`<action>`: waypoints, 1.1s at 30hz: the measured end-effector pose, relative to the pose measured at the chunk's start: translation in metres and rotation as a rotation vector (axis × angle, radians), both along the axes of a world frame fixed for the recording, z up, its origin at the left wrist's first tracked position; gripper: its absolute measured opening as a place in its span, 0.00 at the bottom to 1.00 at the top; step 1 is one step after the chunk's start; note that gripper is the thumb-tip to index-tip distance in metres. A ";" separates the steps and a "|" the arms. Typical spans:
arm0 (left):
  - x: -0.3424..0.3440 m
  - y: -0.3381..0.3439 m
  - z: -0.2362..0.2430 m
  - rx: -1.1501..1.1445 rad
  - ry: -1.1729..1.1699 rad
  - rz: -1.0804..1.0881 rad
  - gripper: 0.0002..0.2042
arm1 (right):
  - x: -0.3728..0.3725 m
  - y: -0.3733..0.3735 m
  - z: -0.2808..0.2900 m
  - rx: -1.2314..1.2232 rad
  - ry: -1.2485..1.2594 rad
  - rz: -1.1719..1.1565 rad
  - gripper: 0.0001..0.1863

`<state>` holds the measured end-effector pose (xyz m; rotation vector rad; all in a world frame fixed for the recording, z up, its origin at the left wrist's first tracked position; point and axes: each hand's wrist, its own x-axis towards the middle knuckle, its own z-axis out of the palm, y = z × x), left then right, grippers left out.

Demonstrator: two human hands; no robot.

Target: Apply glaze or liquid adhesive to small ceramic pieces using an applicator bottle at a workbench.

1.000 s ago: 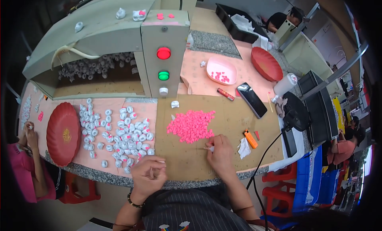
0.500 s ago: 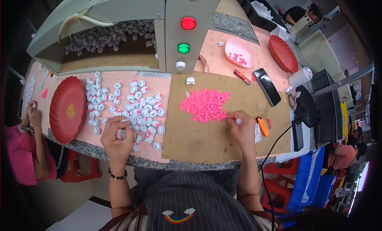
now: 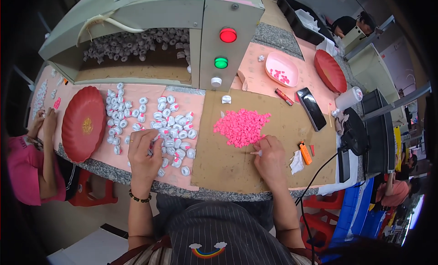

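Observation:
My left hand (image 3: 145,152) is closed in a pinch above the near-left edge of a spread of small white ring-shaped pieces (image 3: 171,132), several with pink bits on them. Its curled fingers hide what they hold, if anything. My right hand (image 3: 271,161) pinches a thin pointed stick (image 3: 254,153) with a pale part by the fingers. Its fingertips are at the lower right of a heap of small pink pieces (image 3: 242,127), which lies on a brown cardboard sheet (image 3: 223,171). A single white piece (image 3: 226,99) sits beyond the heap.
A grey machine (image 3: 230,59) with red and green lights stands behind, holding many white pieces. A red scalloped tray (image 3: 84,123) lies left, near a co-worker's hands (image 3: 45,123). Rightward are a pink bowl (image 3: 282,69), a phone (image 3: 311,109), an orange lighter (image 3: 305,153) and a black cable (image 3: 319,167).
My left hand has shifted right, toward the white pieces. My right hand has drawn slightly nearer to me, and the stick's tip has come away from the pink heap. The whole view has shifted a little.

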<state>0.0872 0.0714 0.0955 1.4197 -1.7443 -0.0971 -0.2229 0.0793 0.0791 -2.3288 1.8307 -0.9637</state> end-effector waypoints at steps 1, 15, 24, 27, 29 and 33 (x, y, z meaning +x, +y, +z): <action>0.001 -0.001 0.001 -0.012 0.000 0.009 0.11 | 0.002 0.001 0.003 -0.010 0.122 0.006 0.08; -0.110 -0.085 0.014 -0.067 -0.114 -0.497 0.09 | -0.059 -0.108 0.046 -0.347 -0.277 -0.434 0.07; -0.114 -0.118 -0.024 0.044 -0.381 -0.434 0.03 | -0.006 -0.011 0.009 0.304 -1.266 0.031 0.12; -0.109 -0.081 0.000 0.145 -0.003 -0.553 0.08 | -0.001 0.027 0.009 0.535 -1.293 0.149 0.18; -0.098 -0.045 0.023 0.281 0.315 -0.676 0.11 | -0.003 0.046 0.008 0.598 -1.180 0.170 0.18; -0.085 0.025 0.023 0.719 0.658 -0.784 0.11 | 0.001 0.067 -0.001 0.732 -1.196 0.252 0.18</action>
